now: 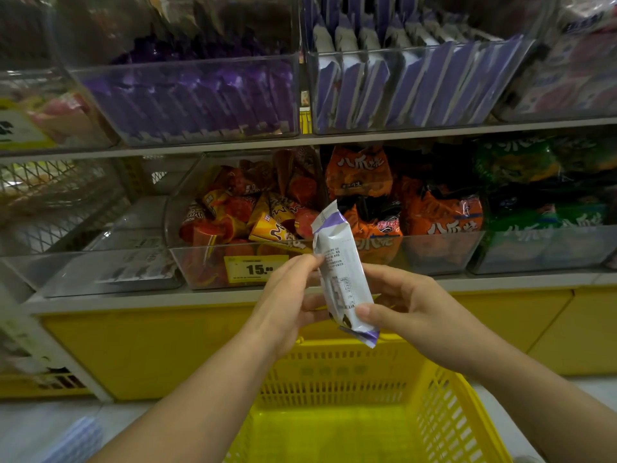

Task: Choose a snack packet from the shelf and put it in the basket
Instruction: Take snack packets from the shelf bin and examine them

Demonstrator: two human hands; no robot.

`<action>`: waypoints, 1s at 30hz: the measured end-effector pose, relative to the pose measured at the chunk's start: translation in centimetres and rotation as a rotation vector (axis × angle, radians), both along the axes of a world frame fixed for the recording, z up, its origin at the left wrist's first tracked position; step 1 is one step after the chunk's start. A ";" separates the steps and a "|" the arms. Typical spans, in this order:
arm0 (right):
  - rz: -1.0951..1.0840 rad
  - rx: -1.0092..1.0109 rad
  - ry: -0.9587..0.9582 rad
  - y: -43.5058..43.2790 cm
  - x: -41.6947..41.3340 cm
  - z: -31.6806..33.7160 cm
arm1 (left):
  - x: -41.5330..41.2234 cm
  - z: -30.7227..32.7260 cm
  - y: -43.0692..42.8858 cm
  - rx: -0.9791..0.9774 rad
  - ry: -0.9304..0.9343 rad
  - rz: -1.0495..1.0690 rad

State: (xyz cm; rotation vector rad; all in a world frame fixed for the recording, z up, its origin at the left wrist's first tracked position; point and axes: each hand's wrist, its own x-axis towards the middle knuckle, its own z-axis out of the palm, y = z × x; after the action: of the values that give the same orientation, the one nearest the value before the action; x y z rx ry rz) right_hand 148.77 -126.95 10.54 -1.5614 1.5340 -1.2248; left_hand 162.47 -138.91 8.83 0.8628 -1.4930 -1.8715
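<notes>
Holding the packet (340, 279) upright just above the basket (334, 372), printed back toward the camera, probably for reading; left hand (287, 295) pinches its side, right hand (400, 302) grips its lower end.

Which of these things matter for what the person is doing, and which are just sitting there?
In the job: white-and-purple snack packet, pinched by the left hand and held by the right hand; yellow basket below it.
Just there: orange packets, green packets, cone-shaped snacks, yellow price tag, dark purple packets on the upper shelf.
</notes>
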 end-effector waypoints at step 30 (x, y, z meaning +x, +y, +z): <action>-0.322 -0.593 0.664 0.8 -3.8 19.1 | -3.7 22.5 1.9 -0.985 0.065 -0.091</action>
State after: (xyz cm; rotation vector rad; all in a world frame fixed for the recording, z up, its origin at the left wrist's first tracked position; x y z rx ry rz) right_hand 144.94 -126.17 29.68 -2.3451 2.0057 -1.5249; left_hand 158.81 -136.99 31.33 0.2525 -2.1026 -0.9525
